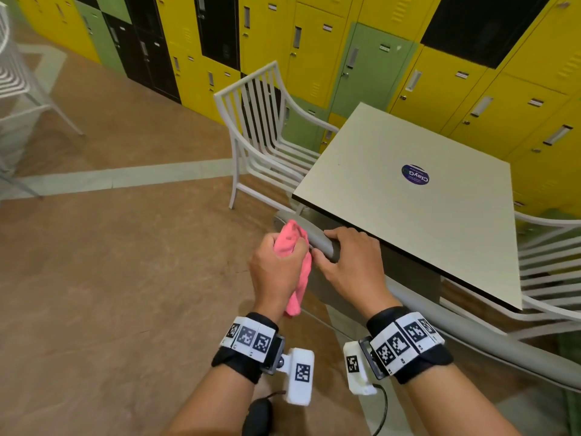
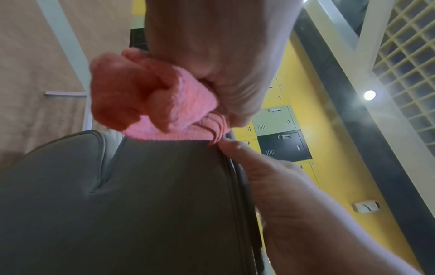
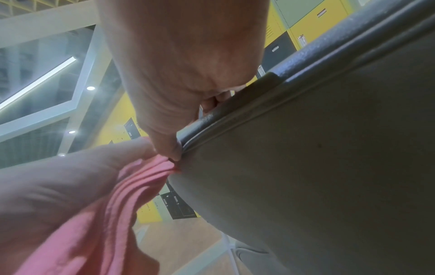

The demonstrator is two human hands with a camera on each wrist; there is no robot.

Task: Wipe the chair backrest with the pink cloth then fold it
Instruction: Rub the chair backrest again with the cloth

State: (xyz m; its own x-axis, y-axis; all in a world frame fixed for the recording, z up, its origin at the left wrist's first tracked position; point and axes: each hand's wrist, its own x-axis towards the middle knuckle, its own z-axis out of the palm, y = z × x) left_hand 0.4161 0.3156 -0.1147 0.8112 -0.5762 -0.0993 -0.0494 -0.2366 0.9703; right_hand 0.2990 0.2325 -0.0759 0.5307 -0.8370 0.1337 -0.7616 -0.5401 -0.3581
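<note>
The grey chair backrest (image 1: 323, 243) stands right in front of me, pushed under the table. My left hand (image 1: 276, 262) grips the bunched pink cloth (image 1: 294, 237) against the left end of the backrest's top edge; a tail of cloth hangs down toward my wrist. My right hand (image 1: 349, 259) curls over the backrest's top rim just right of the cloth, thumb on the near face. In the left wrist view the pink cloth (image 2: 150, 104) lies on the grey backrest (image 2: 153, 204). In the right wrist view the cloth (image 3: 113, 214) meets the backrest (image 3: 317, 167) beside my thumb.
A beige square table (image 1: 408, 190) with a round blue sticker (image 1: 415, 174) stands behind the backrest. A white slatted chair (image 1: 267, 133) sits at its far left, another white chair (image 1: 550, 272) at the right. Yellow, green and black lockers (image 1: 314, 58) line the wall. Brown floor lies to the left.
</note>
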